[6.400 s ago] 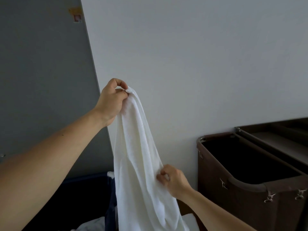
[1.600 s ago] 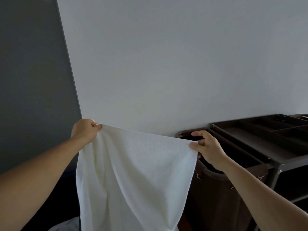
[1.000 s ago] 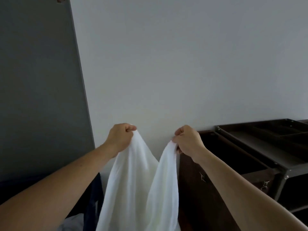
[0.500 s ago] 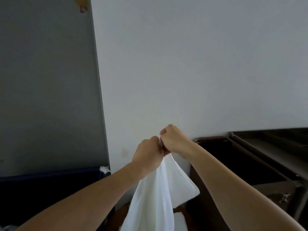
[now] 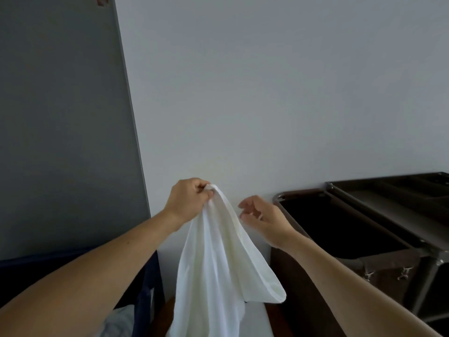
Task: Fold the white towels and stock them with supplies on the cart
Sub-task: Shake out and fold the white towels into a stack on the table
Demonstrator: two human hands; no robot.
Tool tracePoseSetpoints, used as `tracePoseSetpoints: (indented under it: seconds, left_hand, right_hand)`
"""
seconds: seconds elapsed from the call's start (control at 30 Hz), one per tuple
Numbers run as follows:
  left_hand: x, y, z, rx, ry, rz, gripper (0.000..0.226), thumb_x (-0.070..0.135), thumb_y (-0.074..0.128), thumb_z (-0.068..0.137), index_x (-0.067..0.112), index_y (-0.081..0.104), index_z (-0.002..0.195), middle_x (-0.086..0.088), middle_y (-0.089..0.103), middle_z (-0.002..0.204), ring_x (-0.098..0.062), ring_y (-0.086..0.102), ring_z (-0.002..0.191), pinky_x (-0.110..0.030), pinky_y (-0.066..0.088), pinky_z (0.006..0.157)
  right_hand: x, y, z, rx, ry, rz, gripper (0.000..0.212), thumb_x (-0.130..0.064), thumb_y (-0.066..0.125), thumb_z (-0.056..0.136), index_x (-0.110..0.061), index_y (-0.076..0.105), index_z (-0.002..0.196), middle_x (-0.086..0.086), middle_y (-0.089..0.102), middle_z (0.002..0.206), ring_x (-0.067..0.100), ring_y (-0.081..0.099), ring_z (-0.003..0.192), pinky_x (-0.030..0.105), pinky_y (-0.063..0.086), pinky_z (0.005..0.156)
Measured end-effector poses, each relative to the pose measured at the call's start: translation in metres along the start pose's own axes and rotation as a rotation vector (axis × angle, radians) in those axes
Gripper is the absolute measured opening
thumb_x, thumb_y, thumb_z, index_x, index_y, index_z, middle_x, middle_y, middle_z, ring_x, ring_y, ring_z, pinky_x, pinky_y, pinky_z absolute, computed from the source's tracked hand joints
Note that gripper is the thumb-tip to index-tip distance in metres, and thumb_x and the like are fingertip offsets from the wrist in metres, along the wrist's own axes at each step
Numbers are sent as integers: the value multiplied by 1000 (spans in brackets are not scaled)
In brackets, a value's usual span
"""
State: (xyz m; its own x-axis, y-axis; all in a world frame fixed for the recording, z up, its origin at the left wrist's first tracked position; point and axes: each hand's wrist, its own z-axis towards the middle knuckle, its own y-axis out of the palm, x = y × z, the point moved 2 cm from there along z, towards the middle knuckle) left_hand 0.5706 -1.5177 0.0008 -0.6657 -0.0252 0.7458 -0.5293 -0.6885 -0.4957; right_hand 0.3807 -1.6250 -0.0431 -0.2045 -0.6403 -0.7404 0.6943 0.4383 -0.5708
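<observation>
Centrally, the left hand (image 5: 188, 199) pinches the gathered top of a white towel (image 5: 218, 263) hanging in mid-air; the right hand (image 5: 264, 220), just beside it, has relaxed fingers and holds nothing. Right: the cart (image 5: 388, 200) with its brown hamper bag (image 5: 384, 266), interior dark. Lower left: a navy bin (image 5: 147, 288) containing white linen (image 5: 119, 322).

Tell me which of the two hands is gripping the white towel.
The left hand, which pinches the top of the white towel in curled fingers so it hangs down. The right hand is beside it with loose fingers, gripping nothing.
</observation>
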Motion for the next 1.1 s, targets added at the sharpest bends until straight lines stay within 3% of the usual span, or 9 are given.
tracePoseSetpoints:
  seconds: [0.13,0.27,0.37,0.47,0.7,0.83,0.9,1.0,1.1]
  left_hand:
    - [1,-12,22,82,-42,-98,16,21,71,90,17,75,105,9,73,91,-5,68,85,-17,48,71]
    - [12,-27,41,167,-3,-121,12,21,71,89,19,75,100,9,73,89,-7,67,85,-19,48,70]
    - [18,-40,53,217,0,-152,9,21,70,90,22,73,99,12,71,88,-4,65,84,-15,45,67]
    - [25,-52,63,235,23,-190,7,21,69,91,27,70,95,14,69,89,-1,64,85,-13,43,67]
    - [26,-69,74,273,35,-201,8,22,65,94,27,69,99,16,67,92,3,61,83,-9,42,62]
    - [13,-78,76,311,-6,-254,10,20,63,95,27,69,99,18,65,92,4,60,81,-4,42,52]
    - [7,-81,77,312,-19,-277,14,20,63,95,32,69,92,17,66,93,2,61,84,-11,45,57]
    - [2,-84,80,325,-41,-331,20,19,62,94,37,68,87,15,67,94,-3,62,87,-18,46,66]
    - [2,-86,82,317,-51,-403,20,18,64,92,37,69,87,12,69,94,-9,65,90,-24,49,70]
  right_hand:
    - [39,7,-27,-149,-52,-255,39,-67,58,72,-45,63,104,-21,38,139,0,24,131,37,25,114]
    - [60,21,-44,-248,-160,-361,41,-68,62,81,-49,58,118,-29,15,153,-4,7,139,34,12,115]
    - [68,27,-49,-265,-146,-356,21,-52,56,95,-49,59,116,-35,25,140,-17,17,128,16,18,110]
    - [75,32,-49,-244,-115,-326,24,-30,50,103,-35,63,122,-30,44,119,-5,47,111,-1,33,91]
    - [66,18,-32,-10,-21,-266,33,-19,58,100,-47,40,103,-14,63,79,-2,65,71,7,48,60]
    - [60,5,-23,-79,-58,-354,24,-10,54,100,-33,58,93,-13,62,85,5,64,74,22,57,75]
    - [57,-1,-16,-113,-71,-407,23,-9,53,100,-25,70,98,-10,65,96,4,62,86,20,54,85]
    - [53,-6,-9,-157,-94,-441,24,-17,49,103,-22,70,114,-13,63,110,1,57,94,4,43,78]
    - [56,-5,-7,-186,-96,-419,24,-20,51,101,-23,65,121,-23,55,104,-6,53,80,3,40,69]
